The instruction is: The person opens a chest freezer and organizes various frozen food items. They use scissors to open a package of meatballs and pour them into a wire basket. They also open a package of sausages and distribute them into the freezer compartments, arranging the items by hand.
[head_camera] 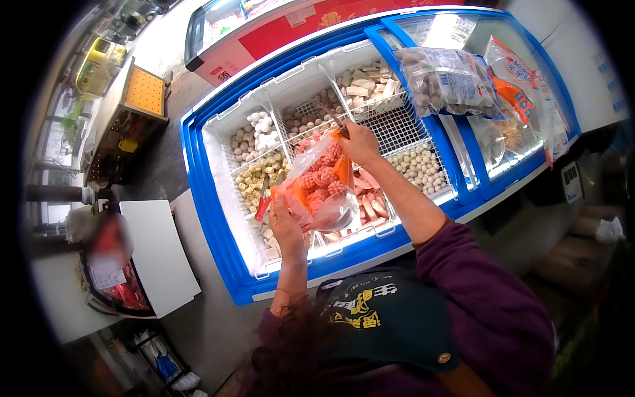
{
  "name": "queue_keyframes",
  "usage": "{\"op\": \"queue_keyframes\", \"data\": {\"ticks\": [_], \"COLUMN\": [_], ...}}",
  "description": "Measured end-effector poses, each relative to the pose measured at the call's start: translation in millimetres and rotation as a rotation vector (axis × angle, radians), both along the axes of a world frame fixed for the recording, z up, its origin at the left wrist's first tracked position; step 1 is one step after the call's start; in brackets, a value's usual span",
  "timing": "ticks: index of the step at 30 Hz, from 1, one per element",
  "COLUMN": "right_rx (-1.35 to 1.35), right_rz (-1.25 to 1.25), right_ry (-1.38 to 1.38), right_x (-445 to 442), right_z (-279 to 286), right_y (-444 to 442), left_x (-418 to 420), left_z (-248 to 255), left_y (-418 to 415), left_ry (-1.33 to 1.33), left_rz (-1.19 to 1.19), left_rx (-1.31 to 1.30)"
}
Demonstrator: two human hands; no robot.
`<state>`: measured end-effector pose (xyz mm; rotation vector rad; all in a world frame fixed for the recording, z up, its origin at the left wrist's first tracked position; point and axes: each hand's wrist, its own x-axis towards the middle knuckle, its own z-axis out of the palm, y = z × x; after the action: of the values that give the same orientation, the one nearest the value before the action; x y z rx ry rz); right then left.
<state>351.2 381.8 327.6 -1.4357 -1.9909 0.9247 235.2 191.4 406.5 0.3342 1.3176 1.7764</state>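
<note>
In my left hand is the lower left side of a clear and orange plastic bag of pink, knobbly frozen pieces. My right hand is closed at the bag's upper edge. From that fist a thin metal tool sticks out; its kind is unclear. The bag is tilted over the wire baskets of an open chest freezer with a blue frame. Close to my left fingers, a red-handled tool rests on pale yellow frozen pieces.
Around the bag, baskets hold white balls, pale strips, small round balls and pink sausage-like pieces. A bag of brown balls and an orange-printed bag lie on the glass lid. A red-fronted freezer stands beyond.
</note>
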Motion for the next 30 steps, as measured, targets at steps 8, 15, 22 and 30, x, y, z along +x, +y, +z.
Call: {"op": "queue_keyframes", "data": {"ticks": [8,15,22,30], "right_rx": [-0.309,-0.503,-0.644,-0.733], "right_rz": [-0.029,-0.18,-0.318,-0.297], "right_ry": [0.481,0.974,1.056,0.726], "right_x": [86,140,144,119], "right_z": [-12,-36,-84,-117], "right_y": [-36,-118,-118,-97], "left_x": [43,60,109,72], "left_z": [19,-29,-99,-187], "left_y": [14,90,201,278], "left_ry": [-0.016,0.136,0.131,0.547], "left_rz": [0.116,-0.128,-0.374,-0.641], "left_rx": [-0.011,-0.138,-0.114,-0.435]}}
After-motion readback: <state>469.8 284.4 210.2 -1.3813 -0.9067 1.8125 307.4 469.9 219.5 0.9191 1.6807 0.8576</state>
